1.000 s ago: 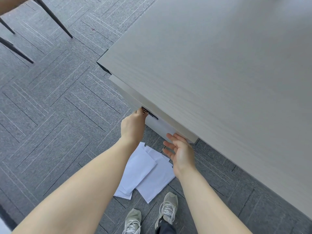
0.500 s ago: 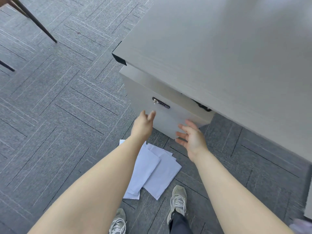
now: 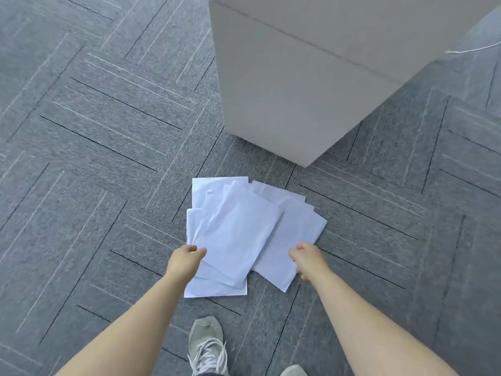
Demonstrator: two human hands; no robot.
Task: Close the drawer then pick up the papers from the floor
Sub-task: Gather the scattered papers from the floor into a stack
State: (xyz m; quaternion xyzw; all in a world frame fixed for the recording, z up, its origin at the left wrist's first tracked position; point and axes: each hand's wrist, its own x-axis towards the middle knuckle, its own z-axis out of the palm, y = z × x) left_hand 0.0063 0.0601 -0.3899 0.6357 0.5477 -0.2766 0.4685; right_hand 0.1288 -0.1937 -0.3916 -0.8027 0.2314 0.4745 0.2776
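Several white papers (image 3: 238,229) lie fanned and overlapping on the grey carpet, just in front of the pale drawer cabinet (image 3: 292,85). The cabinet's drawer fronts sit flush, with only thin seams showing. My left hand (image 3: 185,260) rests on the left edge of the pile, fingers curled at the top sheet's edge; whether it grips a sheet is unclear. My right hand (image 3: 306,259) touches the right-hand sheet at its lower edge, fingers bent downward.
Grey patterned carpet tiles (image 3: 95,131) stretch all around. My two shoes (image 3: 207,346) stand just behind the pile. A thin white cord (image 3: 471,50) hangs at the cabinet's upper right.
Both hands left the drawer front and dropped to the papers on the floor. The drawer front now sits flush. The view tilted down, so the desk top is out of sight.
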